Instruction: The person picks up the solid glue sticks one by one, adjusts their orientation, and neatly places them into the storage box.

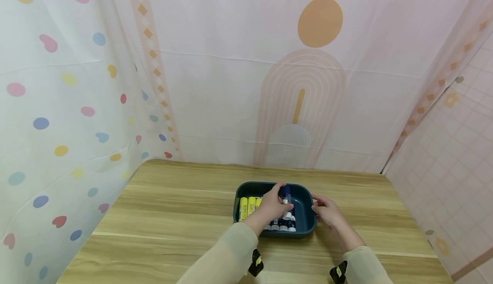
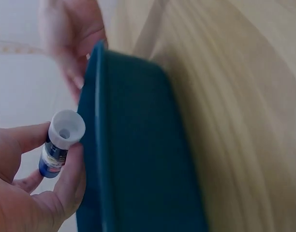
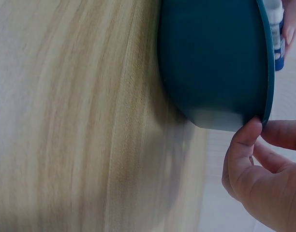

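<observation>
A dark teal rectangular bin (image 1: 304, 210) stands on the wooden table with several small sticks in it. Above the bin's right half, my left hand (image 1: 271, 207) pinches a glue stick (image 2: 54, 155) between thumb and fingers. Its white base faces the left wrist camera, its blue end points away. At the right end of the bin, my right hand (image 1: 329, 213) pinches the rim, thumb and fingers on either side of the wall (image 3: 215, 72). Yellow sticks (image 1: 243, 209) lie at the bin's left; dark-labelled sticks with white ends (image 1: 283, 225) lie near its front, partly hidden by my left hand.
The wooden tabletop (image 1: 173, 202) extends around the bin on all sides. Behind it hangs a pale patterned curtain (image 1: 215, 104). A dotted curtain (image 1: 69, 125) borders the left side, and a checked one (image 1: 454, 147) the right.
</observation>
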`<action>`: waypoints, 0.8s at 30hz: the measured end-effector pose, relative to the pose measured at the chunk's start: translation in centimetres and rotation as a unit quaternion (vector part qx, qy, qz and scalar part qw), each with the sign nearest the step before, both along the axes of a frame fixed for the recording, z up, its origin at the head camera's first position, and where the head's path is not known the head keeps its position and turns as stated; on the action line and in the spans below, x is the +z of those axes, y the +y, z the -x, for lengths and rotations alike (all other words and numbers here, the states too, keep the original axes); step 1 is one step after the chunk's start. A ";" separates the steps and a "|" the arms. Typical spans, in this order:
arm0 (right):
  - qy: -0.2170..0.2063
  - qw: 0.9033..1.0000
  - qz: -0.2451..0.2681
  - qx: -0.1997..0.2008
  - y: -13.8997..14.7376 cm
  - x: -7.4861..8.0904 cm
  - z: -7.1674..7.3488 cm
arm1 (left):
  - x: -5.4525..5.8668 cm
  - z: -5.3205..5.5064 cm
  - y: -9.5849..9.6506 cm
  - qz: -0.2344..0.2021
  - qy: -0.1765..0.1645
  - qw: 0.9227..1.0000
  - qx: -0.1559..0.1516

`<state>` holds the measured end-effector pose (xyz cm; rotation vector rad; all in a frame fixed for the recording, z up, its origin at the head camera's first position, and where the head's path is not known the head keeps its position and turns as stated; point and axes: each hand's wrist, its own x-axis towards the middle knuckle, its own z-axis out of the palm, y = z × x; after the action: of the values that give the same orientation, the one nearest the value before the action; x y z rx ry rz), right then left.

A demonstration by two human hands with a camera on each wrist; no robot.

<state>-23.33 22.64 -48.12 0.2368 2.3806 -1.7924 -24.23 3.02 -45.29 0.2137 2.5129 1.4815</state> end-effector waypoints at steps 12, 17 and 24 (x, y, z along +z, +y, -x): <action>0.002 1.000 -0.009 -0.007 0.0 0.2 -0.2 | -2.0 -1.0 3.1 0.053 0.023 0.998 0.029; 0.002 1.000 -0.009 -0.008 0.0 0.1 -0.3 | -2.4 -1.4 3.9 0.086 0.055 0.994 0.031; 0.005 1.000 -0.008 -0.007 0.0 0.2 -0.5 | -3.0 -1.7 4.8 0.198 0.119 0.973 0.023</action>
<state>-22.79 22.61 -47.88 0.2488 2.4070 -1.7851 -22.50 7.86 -48.34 0.2805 2.9568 0.9856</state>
